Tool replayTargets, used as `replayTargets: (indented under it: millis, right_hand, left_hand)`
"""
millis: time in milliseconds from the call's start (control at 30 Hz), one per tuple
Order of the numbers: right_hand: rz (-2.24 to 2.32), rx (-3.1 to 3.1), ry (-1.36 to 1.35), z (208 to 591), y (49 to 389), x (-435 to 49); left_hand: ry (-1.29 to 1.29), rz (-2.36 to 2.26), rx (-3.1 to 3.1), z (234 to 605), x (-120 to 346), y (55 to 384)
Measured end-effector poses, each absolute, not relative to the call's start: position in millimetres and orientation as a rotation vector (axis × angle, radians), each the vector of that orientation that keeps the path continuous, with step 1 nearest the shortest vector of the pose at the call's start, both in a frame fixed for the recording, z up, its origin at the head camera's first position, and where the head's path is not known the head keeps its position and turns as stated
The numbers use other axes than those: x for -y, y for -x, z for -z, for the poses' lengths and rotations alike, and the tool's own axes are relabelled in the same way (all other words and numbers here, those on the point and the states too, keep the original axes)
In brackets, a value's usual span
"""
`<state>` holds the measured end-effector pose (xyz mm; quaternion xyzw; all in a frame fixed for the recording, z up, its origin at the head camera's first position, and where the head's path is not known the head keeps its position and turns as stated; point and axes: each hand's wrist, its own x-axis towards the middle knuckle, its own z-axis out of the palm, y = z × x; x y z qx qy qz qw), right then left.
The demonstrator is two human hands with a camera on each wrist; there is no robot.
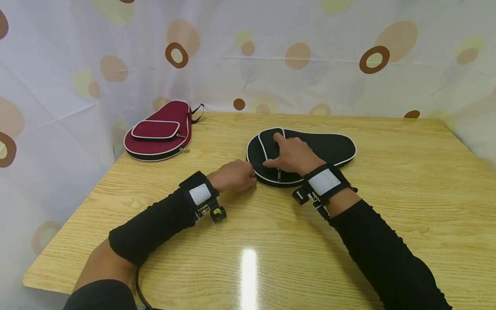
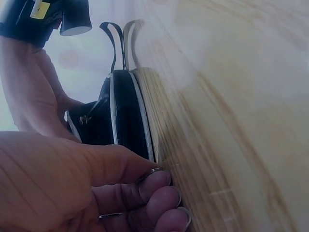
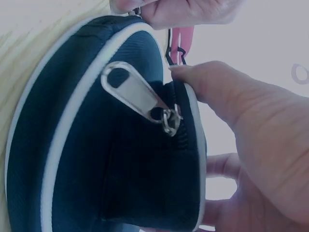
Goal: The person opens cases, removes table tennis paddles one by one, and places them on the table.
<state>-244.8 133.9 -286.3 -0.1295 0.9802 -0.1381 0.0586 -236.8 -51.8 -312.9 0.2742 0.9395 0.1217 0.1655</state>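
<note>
A black table tennis racket case (image 1: 329,146) with white piping lies flat on the table, its narrow end to the right. My left hand (image 1: 235,175) is at its rounded left edge. Thumb and forefinger there pinch the small metal zipper pull (image 2: 155,170) on the case's side, mostly covered by the fingertips. From above, my right hand (image 1: 296,156) grips the raised front pocket (image 3: 154,183), with the thumb at one edge and fingers across at the other. A second metal zipper pull (image 3: 133,92) dangles loose from the pocket.
A dark red racket case (image 1: 160,133) with a black strap loop (image 1: 198,113) lies at the table's back left. Behind the wooden table (image 1: 407,206) hangs a white curtain (image 1: 271,26) with brown and yellow circles. A black cable (image 1: 138,286) runs below the left forearm.
</note>
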Motion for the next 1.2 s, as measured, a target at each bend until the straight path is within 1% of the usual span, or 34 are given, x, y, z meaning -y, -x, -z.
replayTargets:
  millis: [433, 1200]
  right_hand:
    - [0.465, -2.902, 0.574, 283, 245, -154]
    - [0.55, -2.79, 0.621, 280, 247, -178]
  left_hand:
    - [-0.81, -0.37, -2.668, 312, 52, 239]
    - [-0.837, -0.351, -2.654, 313, 47, 241]
